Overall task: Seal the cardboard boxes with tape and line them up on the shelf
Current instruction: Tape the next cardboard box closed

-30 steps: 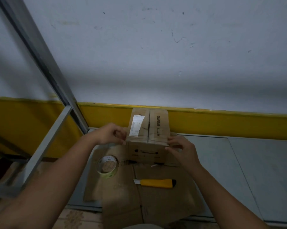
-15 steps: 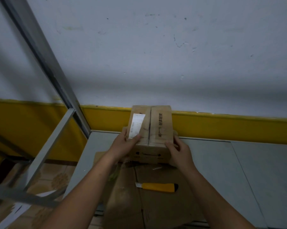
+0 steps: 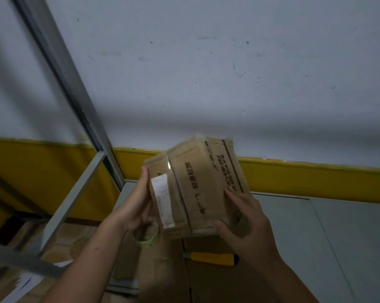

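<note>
The cardboard box [image 3: 197,189] is in the air, tilted, clear of the grey shelf [image 3: 337,237] below it. The left hand [image 3: 138,206] clasps its left side beside the white label [image 3: 162,202]. The right hand [image 3: 248,221] grasps its near right corner, thumb on the front edge and fingers on the side face.

The main risk is a slip. The box is carried by side pressure alone, so a loosened hold on the smooth taped faces would drop it. Just under the box lie the tape roll [image 3: 146,236] and the yellow utility knife [image 3: 213,259], so a fall could land on either. Both rest on flattened cardboard [image 3: 162,270] beneath the box, which could also skid if the box is set down on it. A glossy strip seems to run over the box's seam, though blur makes that uncertain. An unsealed flap could spring open.

Counted: one box, one label, one tape roll, one knife, two hands.
</note>
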`<action>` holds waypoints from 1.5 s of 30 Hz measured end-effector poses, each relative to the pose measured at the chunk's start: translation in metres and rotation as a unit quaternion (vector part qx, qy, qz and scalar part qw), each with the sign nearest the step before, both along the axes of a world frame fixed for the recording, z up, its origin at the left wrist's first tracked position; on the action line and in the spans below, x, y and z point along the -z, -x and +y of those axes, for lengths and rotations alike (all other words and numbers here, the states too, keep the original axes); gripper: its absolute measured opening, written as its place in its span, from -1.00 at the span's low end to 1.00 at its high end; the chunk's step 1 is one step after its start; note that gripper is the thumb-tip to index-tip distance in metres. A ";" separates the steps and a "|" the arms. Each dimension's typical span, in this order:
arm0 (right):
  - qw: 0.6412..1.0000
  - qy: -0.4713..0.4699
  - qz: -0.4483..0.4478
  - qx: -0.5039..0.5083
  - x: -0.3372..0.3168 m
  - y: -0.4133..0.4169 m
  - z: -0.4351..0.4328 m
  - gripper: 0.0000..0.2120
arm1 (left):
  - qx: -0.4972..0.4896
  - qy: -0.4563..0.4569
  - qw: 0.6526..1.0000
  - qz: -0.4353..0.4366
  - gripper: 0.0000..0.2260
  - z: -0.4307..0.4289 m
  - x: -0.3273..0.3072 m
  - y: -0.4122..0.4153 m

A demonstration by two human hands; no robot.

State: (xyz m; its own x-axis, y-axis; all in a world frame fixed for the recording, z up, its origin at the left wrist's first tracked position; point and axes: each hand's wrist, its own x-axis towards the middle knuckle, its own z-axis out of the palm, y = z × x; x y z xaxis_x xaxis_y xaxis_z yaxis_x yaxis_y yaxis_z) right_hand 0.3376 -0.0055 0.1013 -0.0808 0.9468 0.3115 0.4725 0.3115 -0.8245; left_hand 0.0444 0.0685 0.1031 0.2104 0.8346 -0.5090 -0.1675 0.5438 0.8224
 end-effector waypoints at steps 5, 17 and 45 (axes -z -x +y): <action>0.998 -0.008 -0.016 -0.056 0.011 -0.010 0.000 -0.32 | -0.075 -0.019 0.997 -0.007 -0.15 0.009 -0.002 0.019; 0.936 0.102 0.310 0.130 0.042 -0.008 -0.007 -0.60 | 0.048 -0.049 0.997 0.041 -0.50 -0.012 0.033 0.010; 0.933 0.163 0.318 0.047 0.016 -0.011 0.024 -0.22 | -0.062 -0.202 0.973 0.088 -0.49 -0.037 0.039 -0.010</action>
State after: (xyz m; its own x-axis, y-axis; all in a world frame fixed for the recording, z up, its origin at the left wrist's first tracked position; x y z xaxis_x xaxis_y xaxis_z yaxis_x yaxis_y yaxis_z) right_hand 0.3484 0.0181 0.0848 0.1101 0.9932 -0.0372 -0.1325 -0.0225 -0.9909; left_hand 0.0539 0.0317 0.0641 0.0336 0.9877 -0.1529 -0.0481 0.1544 0.9868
